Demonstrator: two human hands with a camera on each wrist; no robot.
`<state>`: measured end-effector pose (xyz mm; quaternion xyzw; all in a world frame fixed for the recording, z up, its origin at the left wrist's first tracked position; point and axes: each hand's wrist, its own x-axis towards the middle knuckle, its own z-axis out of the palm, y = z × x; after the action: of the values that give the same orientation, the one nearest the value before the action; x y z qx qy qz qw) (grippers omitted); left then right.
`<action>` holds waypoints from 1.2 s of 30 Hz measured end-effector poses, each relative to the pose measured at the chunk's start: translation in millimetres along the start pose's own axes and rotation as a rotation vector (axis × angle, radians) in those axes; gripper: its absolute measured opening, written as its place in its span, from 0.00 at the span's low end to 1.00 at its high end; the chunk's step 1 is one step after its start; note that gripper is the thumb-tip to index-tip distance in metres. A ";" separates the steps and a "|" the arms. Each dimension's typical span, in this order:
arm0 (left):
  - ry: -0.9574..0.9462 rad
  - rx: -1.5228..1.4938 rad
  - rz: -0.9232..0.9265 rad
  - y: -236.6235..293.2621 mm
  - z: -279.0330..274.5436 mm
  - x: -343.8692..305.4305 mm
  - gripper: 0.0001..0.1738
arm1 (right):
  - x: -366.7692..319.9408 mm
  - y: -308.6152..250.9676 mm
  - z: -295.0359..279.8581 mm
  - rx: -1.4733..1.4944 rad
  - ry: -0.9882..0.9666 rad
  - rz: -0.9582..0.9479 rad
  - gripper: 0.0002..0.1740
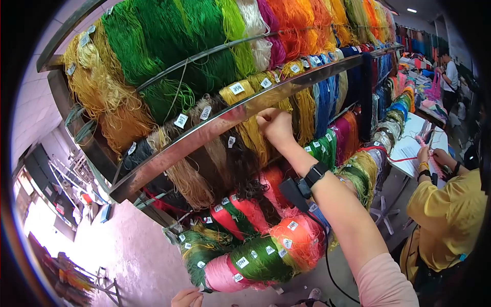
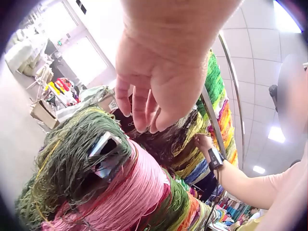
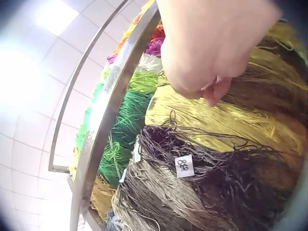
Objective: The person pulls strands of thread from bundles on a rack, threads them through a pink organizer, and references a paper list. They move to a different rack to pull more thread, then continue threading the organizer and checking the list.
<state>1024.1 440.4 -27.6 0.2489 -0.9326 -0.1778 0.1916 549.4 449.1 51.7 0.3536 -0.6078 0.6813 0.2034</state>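
My right hand [image 1: 277, 128] is up at the rack, its fingers curled in against a golden-yellow thread skein [image 3: 192, 115]; the fingertips are mostly hidden in the right wrist view. Beside that skein hangs dark brown thread [image 3: 226, 168] with a paper tag [image 3: 184, 166] reading 838 or similar. Low in the head view, at the bottom edge, is my left hand [image 1: 188, 298], close to a pink thread bundle [image 1: 225, 273]. From the left wrist, this hand [image 2: 161, 82] shows loosely bent fingers pointing down, above the pink and dark green [image 2: 77, 149] skeins.
A metal rail [image 1: 220, 120] crosses in front of the hanging skeins. More tagged bundles, green [image 1: 263, 258] and coral [image 1: 299, 238], lie on a lower bar. At the right, a person in a yellow shirt [image 1: 445, 220] works at a white table [image 1: 409, 146]. A black cable [image 1: 332, 268] hangs from my right wrist.
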 end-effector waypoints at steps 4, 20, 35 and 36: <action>-0.024 -0.044 0.006 -2.6 6.0 -1.5 0.07 | 2.4 -3.1 -2.0 0.042 -0.073 0.092 0.05; 0.014 -0.085 -0.007 -8.2 12.4 -26.7 0.06 | 5.2 2.8 -9.2 0.382 -0.208 0.287 0.06; 0.108 -0.133 0.128 16.6 7.9 -16.3 0.09 | -61.9 -63.8 -38.8 0.132 -0.238 -0.275 0.06; 0.146 -0.134 0.207 27.7 2.8 -4.0 0.10 | -96.3 -87.7 -40.1 0.094 -0.382 -0.312 0.03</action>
<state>1015.1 465.8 -19.2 0.1506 -0.9228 -0.2004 0.2925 666.3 518.5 41.0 0.5745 -0.5411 0.5899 0.1709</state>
